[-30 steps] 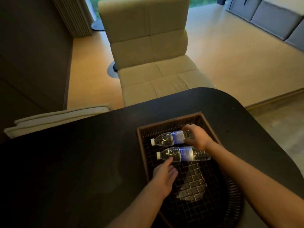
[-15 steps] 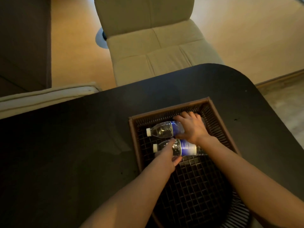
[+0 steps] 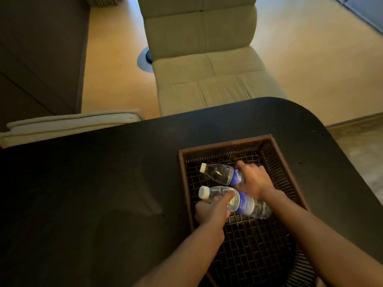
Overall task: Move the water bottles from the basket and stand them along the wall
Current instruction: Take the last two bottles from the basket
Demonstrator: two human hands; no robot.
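Wicker basket (image 3: 289, 162) walls hem both bottles; left hand (image 3: 213, 210) grips near bottle (image 3: 244, 204), right hand (image 3: 251, 179) far bottle (image 3: 219, 172).

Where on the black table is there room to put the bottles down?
The black table is bare left of the basket, and a bare strip runs behind it to the rounded edge. It's crowded inside, where the left hand and right hand each grip a bottle.

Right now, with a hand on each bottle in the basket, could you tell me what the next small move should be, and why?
Probably lift both bottles straight up clear of the basket rim. The left hand grips the near bottle by its neck end, the right hand the far bottle at its label, and both bottles lie sideways inside.
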